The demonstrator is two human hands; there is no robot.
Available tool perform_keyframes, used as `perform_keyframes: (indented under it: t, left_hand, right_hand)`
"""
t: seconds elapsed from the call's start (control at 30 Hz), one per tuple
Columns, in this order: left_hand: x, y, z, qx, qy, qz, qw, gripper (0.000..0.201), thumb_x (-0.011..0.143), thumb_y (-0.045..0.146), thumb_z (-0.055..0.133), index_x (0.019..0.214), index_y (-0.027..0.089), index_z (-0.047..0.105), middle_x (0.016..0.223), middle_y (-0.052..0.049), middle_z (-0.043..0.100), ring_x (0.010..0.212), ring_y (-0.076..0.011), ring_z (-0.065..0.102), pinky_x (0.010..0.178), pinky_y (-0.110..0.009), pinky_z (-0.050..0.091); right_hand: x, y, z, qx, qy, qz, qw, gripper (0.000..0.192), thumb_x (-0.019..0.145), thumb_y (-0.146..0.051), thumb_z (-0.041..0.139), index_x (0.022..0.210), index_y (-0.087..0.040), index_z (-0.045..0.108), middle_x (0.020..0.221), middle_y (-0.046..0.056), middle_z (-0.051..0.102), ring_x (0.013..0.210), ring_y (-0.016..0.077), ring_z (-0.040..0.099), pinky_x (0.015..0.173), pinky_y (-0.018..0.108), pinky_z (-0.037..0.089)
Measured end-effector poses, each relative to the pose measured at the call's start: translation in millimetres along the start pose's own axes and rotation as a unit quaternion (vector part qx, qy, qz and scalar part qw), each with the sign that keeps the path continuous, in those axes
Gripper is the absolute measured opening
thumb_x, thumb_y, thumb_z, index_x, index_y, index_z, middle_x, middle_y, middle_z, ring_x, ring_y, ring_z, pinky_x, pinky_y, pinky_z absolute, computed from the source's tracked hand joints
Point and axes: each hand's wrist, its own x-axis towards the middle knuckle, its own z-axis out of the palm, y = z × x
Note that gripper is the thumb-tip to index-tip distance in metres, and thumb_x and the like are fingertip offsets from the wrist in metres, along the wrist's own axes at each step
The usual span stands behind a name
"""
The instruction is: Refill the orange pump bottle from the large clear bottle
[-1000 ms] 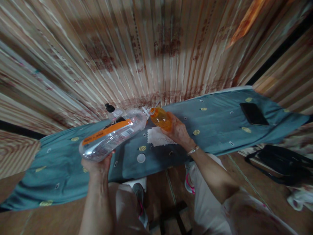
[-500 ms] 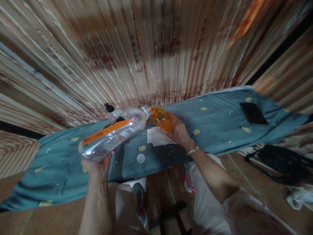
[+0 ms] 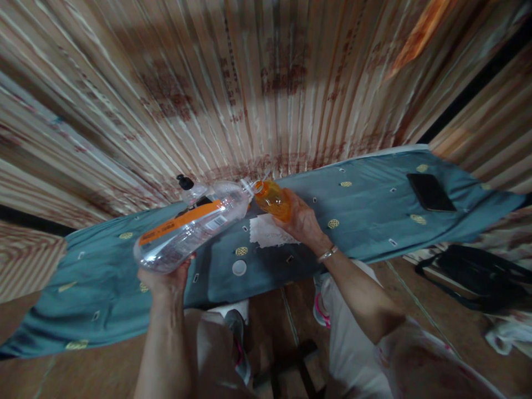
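Note:
My left hand grips the base of a large clear plastic bottle with an orange label, tipped on its side so its mouth meets the mouth of a small orange bottle. My right hand holds that small orange bottle, tilted towards the large one. Both bottles hang just above a teal-covered board. Under them lie a white cloth and a white bottle cap.
A black-capped small bottle stands behind the large bottle. A black phone lies at the board's right end. A black bag sits on the wooden floor to the right. A striped curtain hangs behind.

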Motion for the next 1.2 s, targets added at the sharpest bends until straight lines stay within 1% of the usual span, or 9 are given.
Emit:
perform_keyframes:
  t: [0.17,0.27,0.43,0.6,0.73,0.83,1.03,1.1,1.2]
  left_hand:
    - [-1,-1,1.5,-0.019,-0.008,0.002,1.0,0.048,0.083,0.069,0.073,0.108,0.028,0.076,0.103,-0.015,0.078,0.072,-0.0294,0.069,0.047,-0.032,0.045]
    - [-1,-2,2.6,-0.017,-0.004,-0.001,1.0,0.048,0.084,0.069,0.071,0.109,0.028,0.078,0.102,-0.014,0.078,0.07,-0.0287,0.067,0.047,-0.031,0.044]
    - [1,-5,1.8,-0.013,-0.013,0.004,1.0,0.047,0.085,0.068,0.071,0.109,0.029,0.079,0.099,-0.013,0.077,0.069,-0.0284,0.066,0.048,-0.032,0.046]
    - [-2,-3,4.9,-0.022,-0.005,-0.014,1.0,0.044,0.086,0.063,0.068,0.107,0.027,0.08,0.095,-0.013,0.076,0.065,-0.0275,0.064,0.045,-0.03,0.043]
    - [-7,2,10.5,-0.027,0.018,-0.027,0.999,0.041,0.087,0.059,0.066,0.106,0.026,0.082,0.097,-0.015,0.077,0.067,-0.0283,0.064,0.046,-0.031,0.043]
    - [-8,3,13.1,-0.033,0.028,-0.037,0.998,0.043,0.092,0.062,0.063,0.104,0.026,0.082,0.097,-0.014,0.077,0.068,-0.0279,0.062,0.046,-0.031,0.041]
    - [-4,-1,12.9,-0.054,0.006,-0.03,0.998,0.048,0.09,0.071,0.071,0.103,0.025,0.08,0.097,-0.012,0.076,0.069,-0.0263,0.062,0.047,-0.031,0.04]
    - [-5,-1,13.7,-0.057,0.015,-0.032,0.998,0.05,0.091,0.072,0.071,0.103,0.025,0.081,0.097,-0.012,0.076,0.07,-0.0261,0.061,0.047,-0.03,0.039]
    - [-8,2,15.7,-0.056,0.033,-0.046,0.997,0.047,0.093,0.067,0.067,0.106,0.025,0.083,0.103,-0.014,0.079,0.078,-0.0291,0.064,0.05,-0.031,0.043]
  right_hand:
    - [1,0,-1,0.002,0.005,-0.006,1.0,0.089,0.105,-0.039,0.1,0.181,-0.016,0.059,0.167,0.029,0.087,0.152,0.0472,0.09,0.133,0.067,0.077]
    - [1,-1,-1,0.001,0.01,-0.009,1.0,0.088,0.106,-0.038,0.098,0.181,-0.015,0.058,0.166,0.03,0.087,0.151,0.0475,0.091,0.132,0.069,0.078]
    - [2,-2,-4,0.012,0.005,-0.001,1.0,0.09,0.106,-0.039,0.098,0.184,-0.019,0.058,0.166,0.029,0.088,0.15,0.0476,0.091,0.132,0.071,0.078]
    - [3,-3,-8,0.01,-0.002,0.001,1.0,0.09,0.104,-0.038,0.099,0.181,-0.014,0.06,0.168,0.03,0.086,0.152,0.0465,0.09,0.134,0.068,0.077]
    - [2,-1,-7,0.008,0.003,0.001,1.0,0.09,0.104,-0.039,0.099,0.181,-0.016,0.06,0.165,0.028,0.088,0.149,0.0471,0.091,0.13,0.067,0.078]
    - [2,1,-5,0.006,0.009,-0.003,1.0,0.09,0.104,-0.041,0.099,0.183,-0.017,0.06,0.164,0.027,0.089,0.149,0.0465,0.091,0.128,0.065,0.079]
    - [2,2,-4,-0.002,0.002,0.004,1.0,0.092,0.105,-0.042,0.099,0.182,-0.014,0.059,0.166,0.03,0.087,0.151,0.0477,0.09,0.13,0.067,0.078]
    - [2,2,-4,-0.002,-0.001,0.006,1.0,0.093,0.104,-0.041,0.099,0.182,-0.013,0.058,0.166,0.03,0.087,0.15,0.0481,0.09,0.131,0.068,0.078]
    - [2,1,-5,0.0,-0.002,0.005,1.0,0.092,0.104,-0.041,0.099,0.182,-0.013,0.058,0.167,0.031,0.087,0.151,0.0482,0.09,0.132,0.067,0.078]
